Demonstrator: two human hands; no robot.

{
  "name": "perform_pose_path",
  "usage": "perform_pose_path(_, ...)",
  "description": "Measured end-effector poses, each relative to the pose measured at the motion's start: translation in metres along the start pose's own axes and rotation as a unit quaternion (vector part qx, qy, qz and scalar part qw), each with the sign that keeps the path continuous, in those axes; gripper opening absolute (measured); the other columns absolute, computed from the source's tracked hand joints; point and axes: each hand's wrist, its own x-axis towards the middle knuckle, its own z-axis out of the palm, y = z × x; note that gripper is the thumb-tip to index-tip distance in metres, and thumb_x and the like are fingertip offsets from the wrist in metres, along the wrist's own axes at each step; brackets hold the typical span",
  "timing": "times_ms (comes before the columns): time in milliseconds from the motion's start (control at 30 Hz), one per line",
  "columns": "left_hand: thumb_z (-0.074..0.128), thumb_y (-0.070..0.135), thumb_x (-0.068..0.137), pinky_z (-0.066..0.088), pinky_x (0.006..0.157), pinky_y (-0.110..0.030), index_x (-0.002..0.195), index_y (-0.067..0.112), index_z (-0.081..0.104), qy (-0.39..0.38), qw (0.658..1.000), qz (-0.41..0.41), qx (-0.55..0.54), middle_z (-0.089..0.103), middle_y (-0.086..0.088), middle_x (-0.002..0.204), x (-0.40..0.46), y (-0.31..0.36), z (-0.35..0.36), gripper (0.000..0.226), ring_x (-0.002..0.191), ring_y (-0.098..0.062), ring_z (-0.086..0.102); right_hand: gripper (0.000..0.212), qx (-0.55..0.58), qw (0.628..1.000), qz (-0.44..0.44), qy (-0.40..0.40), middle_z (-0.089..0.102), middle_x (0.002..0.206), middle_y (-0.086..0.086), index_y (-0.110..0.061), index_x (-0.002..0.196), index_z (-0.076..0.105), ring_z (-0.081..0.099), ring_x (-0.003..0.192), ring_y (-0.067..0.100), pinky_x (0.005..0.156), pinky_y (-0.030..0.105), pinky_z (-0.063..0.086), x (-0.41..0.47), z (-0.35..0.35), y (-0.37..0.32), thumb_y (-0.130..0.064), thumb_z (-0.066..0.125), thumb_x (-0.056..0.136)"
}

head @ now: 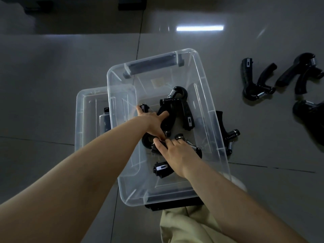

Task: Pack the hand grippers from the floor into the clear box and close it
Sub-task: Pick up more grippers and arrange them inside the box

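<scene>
The clear box (197, 60) stands open on the tiled floor, with several black hand grippers inside. One hand gripper (177, 106) lies free at the middle of the box. My left hand (151, 121) rests with spread, straight fingers on a second hand gripper (146, 140) near the left wall. My right hand (176, 153) lies over a third hand gripper (193, 146) and holds it, its handle end showing below my wrist. More hand grippers lie on the floor to the right: one (254, 81), another (301, 72) and a third (308, 116). A further hand gripper (229, 135) lies against the box's right wall.
The clear lid (87, 111) lies flat on the floor, partly under the box's left side. A dark latch handle (152, 64) sits on the box's far rim. My beige trouser leg (184, 225) is just in front of the box. Dark furniture bases stand far back.
</scene>
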Motion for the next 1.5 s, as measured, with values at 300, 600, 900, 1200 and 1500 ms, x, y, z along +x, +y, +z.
perform_pose_path(300,0.05,0.023,0.092,0.025,0.108,-0.047,0.14,0.038,0.031,0.105,0.993,0.055,-0.026,0.047,0.001,0.135,-0.051,-0.019,-0.032,0.054,0.128,-0.022,0.039,0.092,-0.141,0.99,-0.012,-0.009,0.047,0.126,0.02,-0.01,0.147,-0.006,0.047,0.115,0.034,0.105,0.048,0.027,0.002,-0.001,-0.006,-0.015,0.059,0.083)
perform_pose_path(600,0.064,0.034,0.079,0.023,0.105,-0.044,0.133,0.026,0.041,0.426,0.848,-0.07,-0.309,0.0,0.0,0.155,-0.14,-0.006,0.065,0.059,0.143,-0.03,0.006,0.092,-0.272,0.954,-0.123,0.006,0.044,0.124,0.016,-0.014,0.145,-0.019,0.048,0.11,0.03,0.094,0.048,0.037,0.017,0.011,0.016,-0.015,0.054,0.088)
perform_pose_path(900,0.068,0.019,0.081,0.046,0.082,-0.039,0.128,0.024,0.05,0.427,0.831,-0.097,-0.343,-0.008,0.006,0.156,-0.139,0.004,0.066,0.051,0.135,-0.009,0.008,0.083,-0.161,0.983,-0.089,-0.005,0.054,0.113,0.008,-0.017,0.148,-0.006,0.053,0.103,0.026,0.095,0.047,0.036,0.011,0.016,0.018,-0.014,0.05,0.087)
perform_pose_path(1200,0.065,0.023,0.082,0.049,0.073,-0.035,0.123,0.027,0.053,0.412,0.841,-0.112,-0.332,-0.013,0.01,0.155,-0.143,0.003,0.062,0.042,0.129,-0.019,0.037,0.084,-0.173,0.981,-0.089,0.005,0.054,0.109,0.006,-0.02,0.146,-0.002,0.052,0.101,0.025,0.094,0.047,0.034,0.013,0.014,0.015,-0.013,0.053,0.083)
perform_pose_path(1500,0.061,0.013,0.083,0.036,0.101,-0.041,0.12,0.021,0.056,0.464,0.823,-0.105,-0.311,0.006,-0.003,0.157,-0.138,-0.001,0.067,0.038,0.142,-0.025,0.009,0.088,0.023,0.998,-0.019,0.055,0.052,0.114,-0.002,-0.025,0.14,0.0,0.049,0.107,0.021,0.097,0.049,0.031,-0.002,-0.016,0.013,-0.028,0.062,0.078)
